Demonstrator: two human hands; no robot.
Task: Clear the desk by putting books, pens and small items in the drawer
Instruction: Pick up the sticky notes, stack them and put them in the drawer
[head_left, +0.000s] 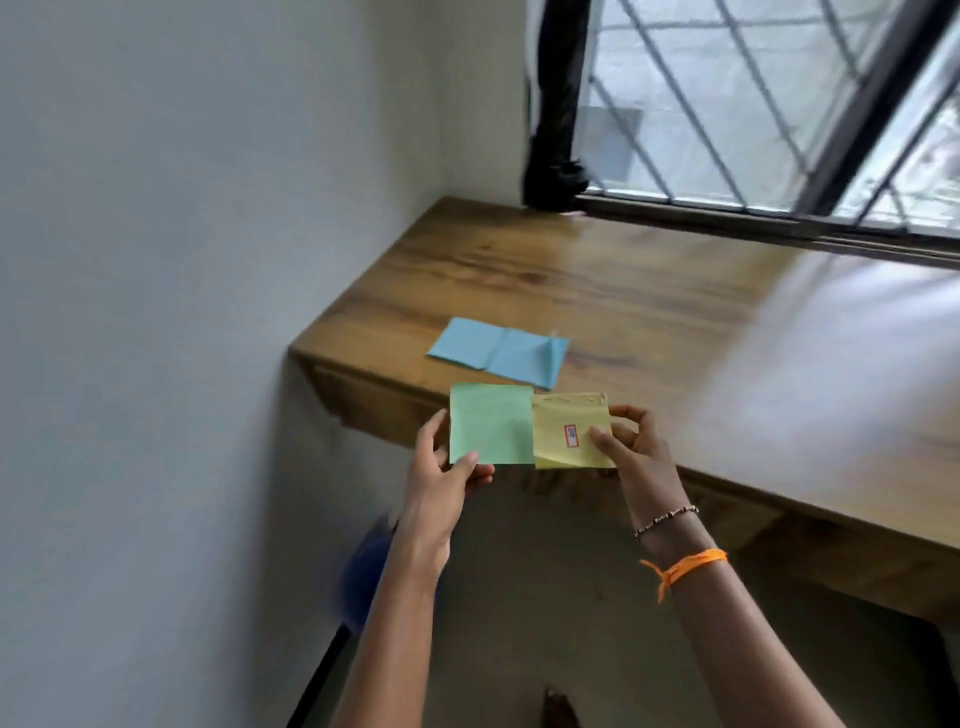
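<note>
A green note pad (491, 423) and a yellow note pad (569, 431) are held side by side in the middle of the frame, in front of the near edge of the wooden worktop (675, 322). Both pads are almost square, so no clear long axis can be told; their flat faces are turned up toward the camera, and their top edges point to the upper part of the frame. The green pad is pinched at its lower left corner by the left hand (447, 478), thumb on the face, so the pad extends up and right from the grip. The yellow pad, with a small red label, is pinched at its right edge by the right hand (628, 447) and extends left from that grip. The two pads touch at their inner edges. A blue pad (498, 353) lies open on the worktop just above them in the frame. A window (779, 104) is seen in the upper right.
</note>
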